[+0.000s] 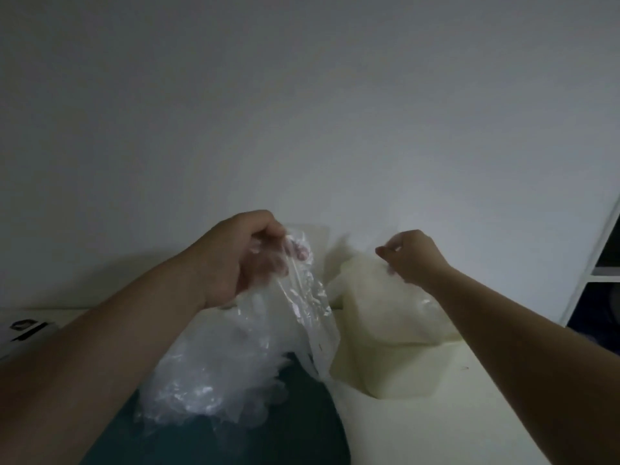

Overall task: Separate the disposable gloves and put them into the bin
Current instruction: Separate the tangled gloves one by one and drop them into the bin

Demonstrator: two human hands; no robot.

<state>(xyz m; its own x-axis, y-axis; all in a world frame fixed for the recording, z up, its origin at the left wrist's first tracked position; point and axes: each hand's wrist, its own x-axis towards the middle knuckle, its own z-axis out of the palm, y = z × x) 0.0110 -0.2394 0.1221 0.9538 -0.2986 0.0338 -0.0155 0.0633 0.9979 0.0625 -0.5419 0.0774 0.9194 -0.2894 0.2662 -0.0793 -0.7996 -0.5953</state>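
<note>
Gloves (214, 374): clear plastic pile on dark green cloth (235, 441), at 6 o'clock in view. Left hand (248, 256) grips a bunch of them, with film hanging down to the pile. Cream bin (379, 357) sits on the surface (469, 414), at 3 o'clock of the pile. Right hand (409, 260) is over the bin, fingers curled; can't tell if it holds anything.

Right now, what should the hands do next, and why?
Probably the right hand should reach across and pinch one glove off the bunch of gloves the left hand grips, since it hovers over the bin with no glove clearly in its fingers.
</note>
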